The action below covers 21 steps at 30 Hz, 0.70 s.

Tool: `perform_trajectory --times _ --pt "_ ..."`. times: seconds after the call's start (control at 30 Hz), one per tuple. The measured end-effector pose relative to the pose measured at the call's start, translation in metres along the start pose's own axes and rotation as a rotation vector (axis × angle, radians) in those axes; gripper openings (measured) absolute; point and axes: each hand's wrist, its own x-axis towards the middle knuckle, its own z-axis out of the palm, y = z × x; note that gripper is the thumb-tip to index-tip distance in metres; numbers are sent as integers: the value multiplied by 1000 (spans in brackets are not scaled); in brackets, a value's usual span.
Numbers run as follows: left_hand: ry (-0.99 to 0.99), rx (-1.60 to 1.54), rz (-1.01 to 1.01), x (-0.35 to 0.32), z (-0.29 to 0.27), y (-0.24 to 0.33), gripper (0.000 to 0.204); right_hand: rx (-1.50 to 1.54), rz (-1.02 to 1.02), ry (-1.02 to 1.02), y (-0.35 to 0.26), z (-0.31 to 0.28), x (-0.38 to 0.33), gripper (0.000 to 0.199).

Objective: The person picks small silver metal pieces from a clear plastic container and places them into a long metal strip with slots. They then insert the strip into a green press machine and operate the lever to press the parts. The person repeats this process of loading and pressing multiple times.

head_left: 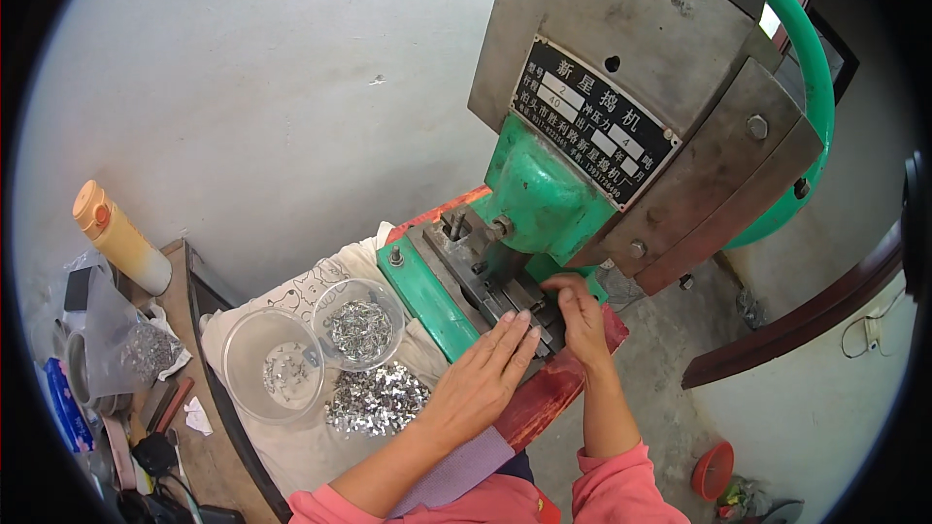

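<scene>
Pink-sleeved forearms led to both hands at the grey die block (505, 296) under the green press (544, 184): left hand (481, 378) flat, fingers pointing one o'clock; right hand (582, 315) nearer, fingertips pinched, contents untellable.

Green punch press (544, 184), grey steel upper body with a dark nameplate, stands upright at 1 o'clock from the frame centre. Its grey die bed (500, 296) sits low at its front, flat, slightly angled, bolts on top. Pile of small shiny metal pieces (377, 398) lies loose on white cloth at 8 o'clock from the bed, more in clear bowl (359, 325) just above it.
</scene>
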Motion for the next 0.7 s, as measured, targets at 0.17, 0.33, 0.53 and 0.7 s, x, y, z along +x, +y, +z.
perform_trajectory --times 0.17,0.33,0.53,0.7 --pt "120 -212 -232 -7 2 3 89 -52 -255 797 -10 -24 0 42" --pt "148 -380 -452 -6 18 2 101 -68 -466 1075 -44 -118 41 56" --pt "165 -365 -513 0 21 0 103 -80 -451 1004 -54 -196 87 55" --pt "195 -340 -542 -1 25 -3 105 -239 -508 963 -57 -211 96 47"
